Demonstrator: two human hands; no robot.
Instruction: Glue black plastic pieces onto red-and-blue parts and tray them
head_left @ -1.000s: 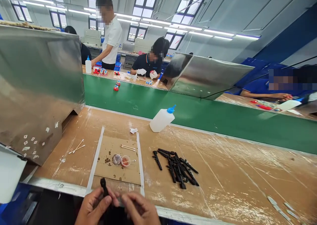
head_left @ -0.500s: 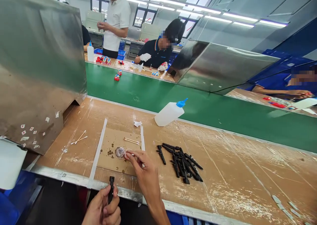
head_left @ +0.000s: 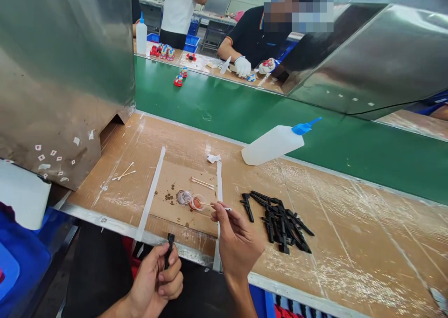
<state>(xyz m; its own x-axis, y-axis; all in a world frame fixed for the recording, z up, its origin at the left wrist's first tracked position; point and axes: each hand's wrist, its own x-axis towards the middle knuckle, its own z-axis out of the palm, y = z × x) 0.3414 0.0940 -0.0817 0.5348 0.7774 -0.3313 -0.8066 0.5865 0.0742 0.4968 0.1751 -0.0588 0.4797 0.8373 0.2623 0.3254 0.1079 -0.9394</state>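
Two hands work at the near edge of the bench (head_left: pixel 350 234) in the head view; the left hand (head_left: pixel 157 280) is below the bench edge, its fingers closed around a black part (head_left: pixel 169 255) that stands upright with its top just above the thumb; the right hand (head_left: pixel 236 241) is over the bench, thumb and fingertips pinched together on a swab (head_left: pixel 213 206) that lies nearly level, its far tip at the orange cap (head_left: pixel 197 203); just beside that cap, to its left, sits a clear cap (head_left: pixel 184 197), both on a square of cardboard (head_left: pixel 175 210) framed left and right by white strips (head_left: pixel 151 194); brown spots mark the cardboard near the caps; two more swabs (head_left: pixel 202 183) lie on the cardboard behind the caps, and another pair (head_left: pixel 123 172) lies left of the strips; a small white scrap (head_left: pixel 213 158) lies at the top of the right strip; a heap of black parts (head_left: pixel 280 220) lies to the right of the hand, near it but apart; a white bottle (head_left: pixel 275 143) with a blue nozzle lies on its side at the far edge of the bench, its nozzle out over the green belt (head_left: pixel 227 117); a metal panel (head_left: pixel 63 71) stands at the left with small stickers on its lower part; across the belt a person in white gloves (head_left: pixel 242 66) sits at another bench, and small red toys (head_left: pixel 178 80) stand near that edge.
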